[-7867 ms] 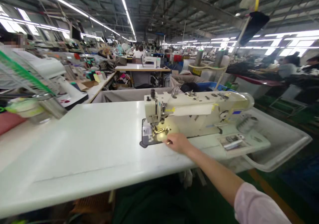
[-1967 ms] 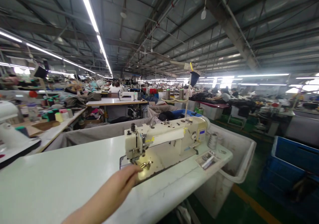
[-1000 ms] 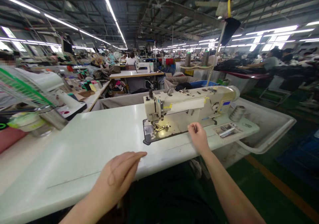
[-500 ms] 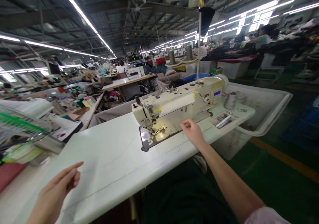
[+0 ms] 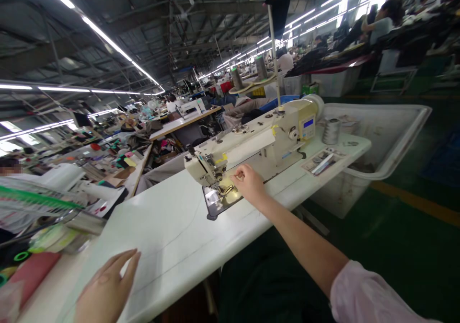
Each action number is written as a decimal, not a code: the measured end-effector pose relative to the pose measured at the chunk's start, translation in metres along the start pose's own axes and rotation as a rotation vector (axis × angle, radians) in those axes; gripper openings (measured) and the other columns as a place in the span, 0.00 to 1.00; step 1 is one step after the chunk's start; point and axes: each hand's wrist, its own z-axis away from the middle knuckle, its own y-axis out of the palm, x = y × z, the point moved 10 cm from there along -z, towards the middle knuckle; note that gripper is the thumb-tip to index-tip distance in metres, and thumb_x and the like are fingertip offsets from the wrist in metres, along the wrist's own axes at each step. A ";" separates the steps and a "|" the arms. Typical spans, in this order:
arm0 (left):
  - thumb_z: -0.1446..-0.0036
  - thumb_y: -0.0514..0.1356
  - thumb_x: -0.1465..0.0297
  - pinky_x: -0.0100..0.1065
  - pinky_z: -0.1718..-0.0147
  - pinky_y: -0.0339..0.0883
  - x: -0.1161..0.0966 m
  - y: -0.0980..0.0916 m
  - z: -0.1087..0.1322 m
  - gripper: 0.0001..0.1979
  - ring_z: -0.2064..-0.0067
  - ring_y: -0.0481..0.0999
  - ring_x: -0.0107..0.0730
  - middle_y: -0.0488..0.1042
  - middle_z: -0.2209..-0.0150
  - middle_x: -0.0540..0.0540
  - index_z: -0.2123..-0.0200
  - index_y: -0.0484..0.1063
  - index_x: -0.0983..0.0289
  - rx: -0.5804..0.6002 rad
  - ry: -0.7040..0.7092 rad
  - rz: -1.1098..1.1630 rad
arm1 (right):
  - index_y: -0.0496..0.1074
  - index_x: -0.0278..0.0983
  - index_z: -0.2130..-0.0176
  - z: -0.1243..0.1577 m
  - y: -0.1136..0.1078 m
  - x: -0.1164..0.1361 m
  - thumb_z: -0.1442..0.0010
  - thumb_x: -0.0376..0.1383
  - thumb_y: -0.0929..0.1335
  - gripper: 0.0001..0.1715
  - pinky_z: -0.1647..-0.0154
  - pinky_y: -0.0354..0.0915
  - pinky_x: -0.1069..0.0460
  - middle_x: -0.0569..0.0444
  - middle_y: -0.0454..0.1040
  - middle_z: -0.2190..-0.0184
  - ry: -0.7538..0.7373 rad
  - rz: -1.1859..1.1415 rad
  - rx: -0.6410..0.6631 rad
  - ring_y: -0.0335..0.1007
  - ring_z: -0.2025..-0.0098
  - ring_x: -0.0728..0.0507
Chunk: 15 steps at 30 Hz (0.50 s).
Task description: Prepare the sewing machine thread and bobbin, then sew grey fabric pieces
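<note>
A cream industrial sewing machine (image 5: 251,143) stands on a white table (image 5: 172,232). My right hand (image 5: 247,184) reaches to the needle area, fingers pinched together beside the lit presser foot (image 5: 224,189); whatever they pinch is too small to make out. A thin dark thread (image 5: 179,236) trails across the tabletop toward the near left. My left hand (image 5: 108,289) lies flat on the table's near left edge, fingers stretched out, holding nothing.
A grey thread cone (image 5: 330,131) and a small tool tray (image 5: 321,160) sit to the right of the machine. A white bin (image 5: 395,141) adjoins the table's right end. A green-bladed fan (image 5: 36,203) and pink cloth (image 5: 32,270) are at left. Other workers sit beyond.
My right hand has moved left from the machine bed to the presser foot and pinched shut. My left hand has settled flat on the table's near edge. The view has tilted.
</note>
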 end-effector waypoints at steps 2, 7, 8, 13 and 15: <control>0.46 0.53 0.51 0.34 0.59 0.74 -0.036 0.005 -0.003 0.19 0.58 0.80 0.41 0.80 0.58 0.54 0.63 0.77 0.56 0.025 0.077 0.030 | 0.68 0.37 0.69 -0.002 0.013 0.003 0.46 0.32 0.69 0.04 0.63 0.59 0.54 0.57 0.69 0.68 0.019 -0.082 0.015 0.65 0.65 0.48; 0.42 0.52 0.51 0.43 0.49 0.70 -0.091 0.029 -0.004 0.21 0.55 0.79 0.42 0.80 0.56 0.54 0.59 0.78 0.57 0.110 0.186 0.059 | 0.71 0.37 0.67 -0.007 0.043 0.003 0.49 0.33 0.71 0.06 0.62 0.59 0.54 0.59 0.68 0.69 0.113 -0.146 0.060 0.65 0.67 0.49; 0.42 0.52 0.51 0.48 0.46 0.67 -0.094 0.030 -0.004 0.21 0.54 0.79 0.43 0.80 0.56 0.54 0.58 0.78 0.57 0.096 0.183 0.046 | 0.71 0.37 0.66 -0.008 0.047 0.004 0.49 0.32 0.71 0.07 0.62 0.59 0.54 0.59 0.68 0.69 0.120 -0.140 0.062 0.65 0.66 0.49; 0.44 0.51 0.48 0.58 0.41 0.58 -0.102 0.024 -0.010 0.23 0.54 0.79 0.47 0.81 0.59 0.55 0.67 0.79 0.56 0.050 0.141 0.093 | 0.69 0.38 0.66 -0.006 0.056 0.010 0.47 0.33 0.70 0.06 0.65 0.57 0.54 0.58 0.68 0.67 0.144 -0.030 0.009 0.64 0.65 0.48; 0.44 0.50 0.47 0.50 0.44 0.64 -0.103 0.027 -0.014 0.25 0.57 0.80 0.45 0.81 0.63 0.55 0.73 0.79 0.57 0.100 0.118 0.173 | 0.69 0.39 0.66 -0.004 0.057 0.014 0.46 0.33 0.69 0.04 0.66 0.57 0.53 0.56 0.68 0.65 0.131 0.025 -0.018 0.64 0.66 0.47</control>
